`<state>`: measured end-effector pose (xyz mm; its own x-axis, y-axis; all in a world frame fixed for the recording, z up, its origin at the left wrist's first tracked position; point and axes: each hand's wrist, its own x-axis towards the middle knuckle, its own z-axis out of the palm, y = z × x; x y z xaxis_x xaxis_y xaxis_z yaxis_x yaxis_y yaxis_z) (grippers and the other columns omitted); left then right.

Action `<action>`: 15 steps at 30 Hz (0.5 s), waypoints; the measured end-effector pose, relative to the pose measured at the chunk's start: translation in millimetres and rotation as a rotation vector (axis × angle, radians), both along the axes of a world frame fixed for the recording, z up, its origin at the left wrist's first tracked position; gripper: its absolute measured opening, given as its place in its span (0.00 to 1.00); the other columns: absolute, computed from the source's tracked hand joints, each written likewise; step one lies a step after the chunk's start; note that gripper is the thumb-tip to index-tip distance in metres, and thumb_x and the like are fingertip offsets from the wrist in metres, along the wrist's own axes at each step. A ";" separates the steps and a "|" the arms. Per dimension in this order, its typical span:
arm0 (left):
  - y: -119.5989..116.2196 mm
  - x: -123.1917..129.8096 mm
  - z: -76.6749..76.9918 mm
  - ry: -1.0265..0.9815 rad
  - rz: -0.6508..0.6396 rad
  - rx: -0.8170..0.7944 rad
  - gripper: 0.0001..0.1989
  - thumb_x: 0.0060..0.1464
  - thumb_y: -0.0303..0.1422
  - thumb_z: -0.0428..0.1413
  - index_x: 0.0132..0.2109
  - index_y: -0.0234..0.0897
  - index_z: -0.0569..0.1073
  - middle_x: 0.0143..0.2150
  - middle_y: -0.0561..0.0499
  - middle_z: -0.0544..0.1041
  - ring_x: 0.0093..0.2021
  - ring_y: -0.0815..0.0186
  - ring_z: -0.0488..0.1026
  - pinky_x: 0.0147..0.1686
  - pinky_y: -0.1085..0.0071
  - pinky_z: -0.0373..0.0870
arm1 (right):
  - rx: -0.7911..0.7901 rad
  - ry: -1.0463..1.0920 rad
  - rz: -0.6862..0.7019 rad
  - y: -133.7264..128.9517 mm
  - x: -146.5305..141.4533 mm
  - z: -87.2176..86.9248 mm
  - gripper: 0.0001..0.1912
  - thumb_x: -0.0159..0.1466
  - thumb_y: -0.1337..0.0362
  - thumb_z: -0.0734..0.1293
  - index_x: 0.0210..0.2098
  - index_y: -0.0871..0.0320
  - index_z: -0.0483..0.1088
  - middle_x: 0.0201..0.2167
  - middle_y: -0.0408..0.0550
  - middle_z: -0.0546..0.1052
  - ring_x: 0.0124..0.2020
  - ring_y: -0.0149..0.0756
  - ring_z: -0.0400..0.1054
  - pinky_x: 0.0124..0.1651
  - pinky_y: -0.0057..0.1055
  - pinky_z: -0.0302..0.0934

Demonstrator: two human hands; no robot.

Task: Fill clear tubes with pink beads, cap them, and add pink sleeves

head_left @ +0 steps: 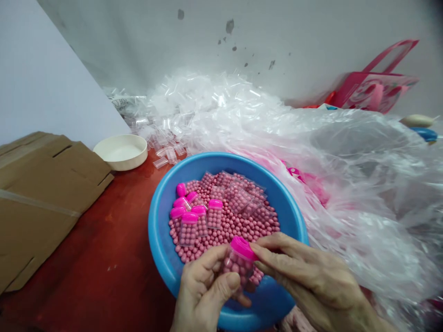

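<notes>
Well, a small clear bottle (238, 267) w/ pink cap (243, 247), filled w/ pink balls, is held betw. both hands, over a blue tub (165, 244). Body is clenched by left hand (202, 293), thumb across front; cap is pinched by fingers (270, 258) of right hand (313, 281). Likely light, stiff, slick & prob. brittle, so best held by body. Loose pink balls (235, 221) & more capped bottles (189, 229) are seen just beyond fingers, in tub.
</notes>
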<state>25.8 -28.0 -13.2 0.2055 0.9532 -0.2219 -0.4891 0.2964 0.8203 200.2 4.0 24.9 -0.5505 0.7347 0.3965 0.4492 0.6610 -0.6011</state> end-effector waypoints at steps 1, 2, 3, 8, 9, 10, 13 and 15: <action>-0.3 0.3 0.7 0.017 -0.002 -0.015 0.14 0.51 0.34 0.59 0.45 0.35 0.77 0.29 0.49 0.77 0.27 0.67 0.73 0.28 0.74 0.73 | 0.022 0.007 -0.009 0.1 -0.3 -1.4 0.19 0.64 0.73 0.60 0.52 0.48 0.63 0.36 0.44 0.76 0.32 0.29 0.74 0.29 0.19 0.69; -0.6 0.8 1.7 0.030 -0.002 -0.026 0.14 0.51 0.34 0.59 0.46 0.36 0.77 0.32 0.48 0.78 0.30 0.67 0.73 0.30 0.74 0.73 | 0.059 0.005 -0.030 0.1 -1.0 -3.1 0.18 0.63 0.69 0.63 0.51 0.49 0.62 0.36 0.45 0.76 0.34 0.32 0.74 0.31 0.22 0.70; -1.1 1.6 2.9 0.036 0.001 -0.035 0.16 0.51 0.33 0.60 0.48 0.37 0.75 0.35 0.48 0.79 0.32 0.67 0.74 0.32 0.75 0.72 | 0.100 -0.018 -0.051 -0.2 -2.3 -5.0 0.18 0.62 0.66 0.65 0.50 0.51 0.61 0.37 0.47 0.76 0.36 0.36 0.74 0.32 0.26 0.71; -4.4 5.9 8.8 -0.015 0.043 -0.036 0.26 0.51 0.33 0.60 0.57 0.41 0.67 0.48 0.47 0.77 0.44 0.63 0.73 0.45 0.73 0.67 | 0.252 -0.230 -0.176 -7.4 -17.2 -17.7 0.27 0.55 0.53 0.68 0.46 0.64 0.61 0.38 0.61 0.76 0.39 0.50 0.73 0.36 0.40 0.71; -4.8 6.1 9.1 -0.016 0.044 -0.039 0.25 0.51 0.34 0.60 0.57 0.41 0.67 0.50 0.48 0.76 0.47 0.62 0.72 0.47 0.72 0.67 | 0.281 -0.257 -0.211 -9.3 -20.7 -20.6 0.28 0.55 0.53 0.66 0.47 0.65 0.60 0.39 0.63 0.76 0.40 0.51 0.73 0.37 0.42 0.71; -5.0 6.0 9.1 -0.008 0.043 -0.038 0.24 0.51 0.34 0.59 0.56 0.42 0.68 0.51 0.48 0.75 0.49 0.61 0.71 0.47 0.72 0.67 | 0.314 -0.275 -0.242 -11.0 -24.0 -23.3 0.27 0.55 0.54 0.65 0.49 0.67 0.60 0.40 0.64 0.76 0.41 0.52 0.72 0.39 0.44 0.70; -4.6 4.5 6.9 0.036 0.018 0.013 0.21 0.53 0.34 0.58 0.54 0.42 0.69 0.49 0.48 0.76 0.47 0.61 0.72 0.43 0.74 0.68 | 0.440 -0.277 -0.271 -14.0 -31.4 -30.8 0.26 0.54 0.62 0.61 0.51 0.68 0.61 0.40 0.62 0.76 0.41 0.50 0.72 0.40 0.42 0.71; -4.4 3.2 4.7 0.046 0.007 0.058 0.19 0.53 0.35 0.57 0.53 0.42 0.69 0.46 0.48 0.78 0.43 0.61 0.73 0.41 0.73 0.67 | 0.536 -0.246 -0.257 -14.4 -33.9 -34.4 0.28 0.52 0.66 0.60 0.52 0.68 0.61 0.37 0.59 0.77 0.40 0.47 0.73 0.40 0.39 0.71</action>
